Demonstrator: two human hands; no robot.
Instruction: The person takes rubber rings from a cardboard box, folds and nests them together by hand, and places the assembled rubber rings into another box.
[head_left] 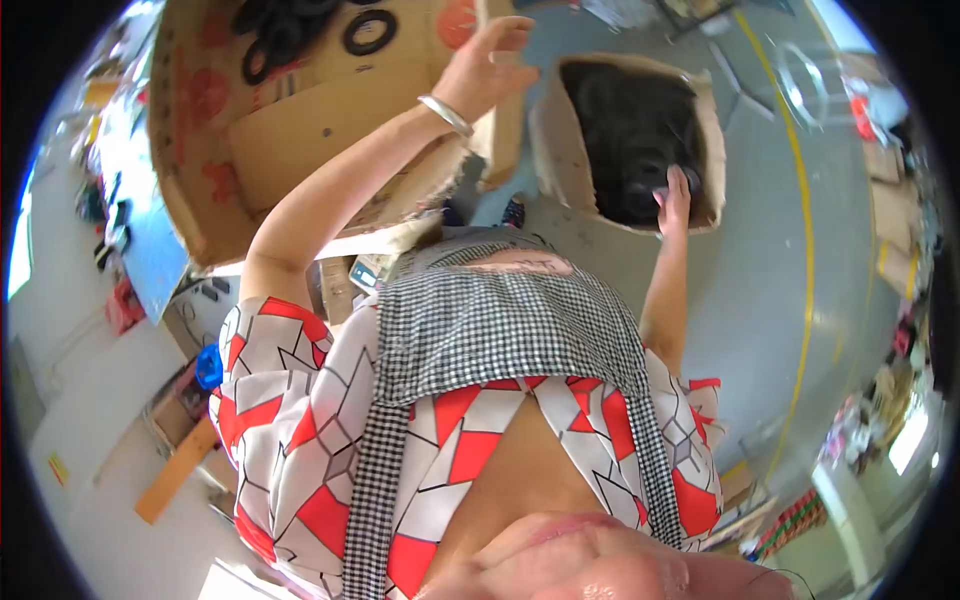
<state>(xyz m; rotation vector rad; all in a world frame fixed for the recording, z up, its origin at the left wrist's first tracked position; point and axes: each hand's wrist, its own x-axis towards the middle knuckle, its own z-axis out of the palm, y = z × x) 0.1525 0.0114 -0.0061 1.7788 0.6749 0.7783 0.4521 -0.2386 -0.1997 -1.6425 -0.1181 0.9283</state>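
My left hand, with a silver bangle on the wrist, is raised over the right edge of the large cardboard box. Its fingers are loosely curved and apart, with nothing visible in them. Inside that box, toward the far side, lie a black ring and a pile of similar black rings. My right hand reaches over the near edge of a smaller cardboard box. Its fingers are stretched out and the thumb is apart, right beside dark round pieces that fill the box; single pieces there are hard to make out.
The two boxes stand side by side, a strip of grey floor running past the smaller one. A yellow line crosses the floor on the right. Left is a blue surface; an orange-brown board lies lower left. Cartons line the far right.
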